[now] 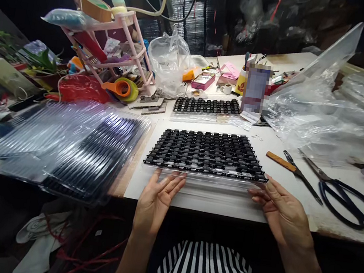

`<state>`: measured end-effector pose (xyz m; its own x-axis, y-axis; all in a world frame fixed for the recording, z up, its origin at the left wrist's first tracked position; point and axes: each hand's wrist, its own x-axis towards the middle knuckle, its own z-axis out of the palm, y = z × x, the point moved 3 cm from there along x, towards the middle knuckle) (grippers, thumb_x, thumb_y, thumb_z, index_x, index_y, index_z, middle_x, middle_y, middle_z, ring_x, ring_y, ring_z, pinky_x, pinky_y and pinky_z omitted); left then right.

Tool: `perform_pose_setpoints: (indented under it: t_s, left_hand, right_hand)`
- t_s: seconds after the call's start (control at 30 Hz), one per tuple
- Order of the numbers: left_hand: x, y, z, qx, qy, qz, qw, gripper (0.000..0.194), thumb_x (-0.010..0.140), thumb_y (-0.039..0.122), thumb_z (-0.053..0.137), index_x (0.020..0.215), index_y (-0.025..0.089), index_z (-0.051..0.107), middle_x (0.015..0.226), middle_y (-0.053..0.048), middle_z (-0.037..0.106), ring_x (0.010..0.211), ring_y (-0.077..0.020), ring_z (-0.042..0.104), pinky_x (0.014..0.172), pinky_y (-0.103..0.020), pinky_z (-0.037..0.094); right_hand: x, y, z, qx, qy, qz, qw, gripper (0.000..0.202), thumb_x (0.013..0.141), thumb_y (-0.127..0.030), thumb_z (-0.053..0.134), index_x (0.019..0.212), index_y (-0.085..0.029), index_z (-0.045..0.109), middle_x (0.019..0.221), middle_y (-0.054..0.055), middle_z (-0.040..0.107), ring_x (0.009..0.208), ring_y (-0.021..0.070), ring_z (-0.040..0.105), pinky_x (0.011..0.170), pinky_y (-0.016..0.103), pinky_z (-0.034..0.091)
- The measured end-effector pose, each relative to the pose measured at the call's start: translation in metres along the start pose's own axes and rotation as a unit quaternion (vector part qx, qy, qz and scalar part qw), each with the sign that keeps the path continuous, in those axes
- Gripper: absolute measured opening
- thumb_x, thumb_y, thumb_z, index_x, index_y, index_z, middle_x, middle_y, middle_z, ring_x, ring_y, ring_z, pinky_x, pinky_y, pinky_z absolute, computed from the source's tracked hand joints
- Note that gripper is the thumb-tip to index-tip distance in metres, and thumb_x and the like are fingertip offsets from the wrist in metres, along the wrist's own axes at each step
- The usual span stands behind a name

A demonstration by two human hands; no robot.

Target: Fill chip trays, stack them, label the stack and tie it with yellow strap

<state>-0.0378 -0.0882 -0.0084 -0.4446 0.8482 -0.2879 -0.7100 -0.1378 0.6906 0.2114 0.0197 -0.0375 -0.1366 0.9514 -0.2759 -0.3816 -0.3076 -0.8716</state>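
The person's left hand [160,193] is at the near edge of a flat, clear plastic tray [209,179] filled with rows of small black plastic parts [206,153]; it is turned palm up and open, with its loosely spread fingers touching the underside left of the middle. The right hand [284,212] grips the near right corner of the same tray, thumb at the top and the other fingers curled below. The filled tray lies in the middle of the scene, over the near part of a white tabletop [165,129]; whether its far edge rests on the surface cannot be told. Just beyond it is a second rectangular set of black parts [206,106] on clear plastic. To the left, a spread stack of ribbed, clear and dark plastic trays [98,156] reaches the near table edge. To the right lie a pointed metal tool with a tan handle [294,170] and, beside it, large scissors with dark blue handles [339,195]. Crumpled clear plastic sheets [326,125] cover the far right, while a pink plastic rack [135,60] holding tape and other items stands at the far left, near a clear plastic bag [168,62].
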Motion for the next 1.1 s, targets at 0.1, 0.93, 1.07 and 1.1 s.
perform_pose_setpoints:
  t_s: [0.1, 0.93, 1.07, 1.1]
  left_hand:
    - [0.0000, 0.0009, 0.0011, 0.010, 0.003, -0.002, 1.000, 0.051, 0.081, 0.009, 0.053, 0.129, 0.015, 0.035, 0.106, -0.015, 0.067, 0.111, -0.0301, 0.058, 0.102, -0.051, 0.038]
    - [0.0041, 0.0017, 0.0013, 0.066, 0.061, -0.004, 0.996, 0.044, 0.082, 0.015, 0.050, 0.125, 0.016, 0.042, 0.112, -0.018, 0.064, 0.112, -0.0302, 0.058, 0.102, -0.049, 0.039]
    - [0.0044, 0.0019, 0.0004, 0.067, 0.072, -0.003, 0.995, 0.041, 0.081, 0.014, 0.051, 0.122, 0.017, 0.044, 0.113, -0.017, 0.064, 0.112, -0.0309, 0.058, 0.101, -0.050, 0.040]
    - [0.0049, 0.0017, -0.0002, 0.064, 0.073, -0.002, 0.995, 0.040, 0.081, 0.015, 0.051, 0.121, 0.017, 0.045, 0.114, -0.018, 0.064, 0.112, -0.0314, 0.057, 0.100, -0.050, 0.041]
  right_hand:
    - [-0.0007, -0.0024, 0.0029, 0.011, -0.002, -0.006, 1.000, 0.033, 0.071, -0.031, 0.075, 0.103, -0.022, 0.069, 0.077, 0.000, 0.070, 0.068, 0.0137, 0.067, 0.055, 0.018, 0.054]
    - [-0.0021, -0.0036, 0.0085, 0.044, -0.021, -0.004, 0.999, 0.051, 0.072, -0.031, 0.074, 0.117, -0.012, 0.058, 0.067, 0.002, 0.069, 0.063, 0.0133, 0.067, 0.052, 0.018, 0.051]
    - [-0.0025, -0.0052, 0.0099, 0.034, -0.027, -0.006, 0.999, 0.056, 0.074, -0.033, 0.072, 0.121, -0.008, 0.054, 0.066, 0.004, 0.070, 0.063, 0.0140, 0.067, 0.054, 0.019, 0.052]
    - [-0.0021, -0.0048, 0.0094, 0.027, -0.029, -0.007, 0.999, 0.059, 0.074, -0.034, 0.072, 0.124, -0.007, 0.052, 0.066, 0.004, 0.070, 0.064, 0.0145, 0.068, 0.054, 0.020, 0.052]
